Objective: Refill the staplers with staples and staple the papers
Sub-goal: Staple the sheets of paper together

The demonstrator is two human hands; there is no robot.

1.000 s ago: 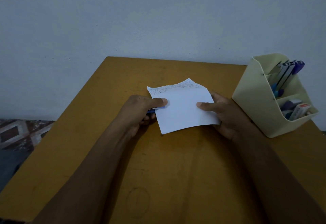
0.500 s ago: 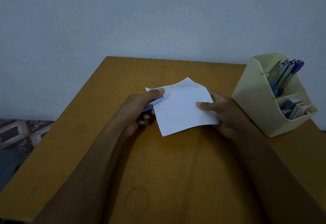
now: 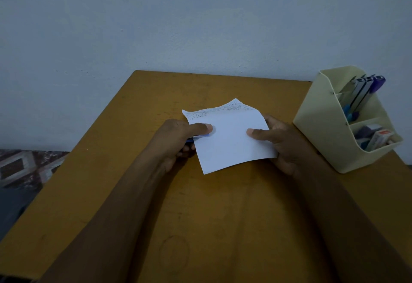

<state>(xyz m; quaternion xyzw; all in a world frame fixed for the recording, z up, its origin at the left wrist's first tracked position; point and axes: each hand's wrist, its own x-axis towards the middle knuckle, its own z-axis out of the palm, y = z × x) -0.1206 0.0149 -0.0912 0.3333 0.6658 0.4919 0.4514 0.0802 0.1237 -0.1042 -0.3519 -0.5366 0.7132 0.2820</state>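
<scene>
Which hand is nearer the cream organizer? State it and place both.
Right. The right hand pinches the paper beside the organizer; the left hand grips the blue stapler beyond the paper.

Dim, flat indoor light with a cool bluish cast washes the wall (image 3: pixel 200 26) and the mustard table (image 3: pixel 223 227). The left arm (image 3: pixel 116 204) and right arm (image 3: pixel 338 215) sink to dark, low-contrast shapes, with soft shadows on the wood beside them. The white paper (image 3: pixel 231 142) is the brightest patch. Wide-angle distortion bends the table's edges; fine detail looks slightly soft.
</scene>
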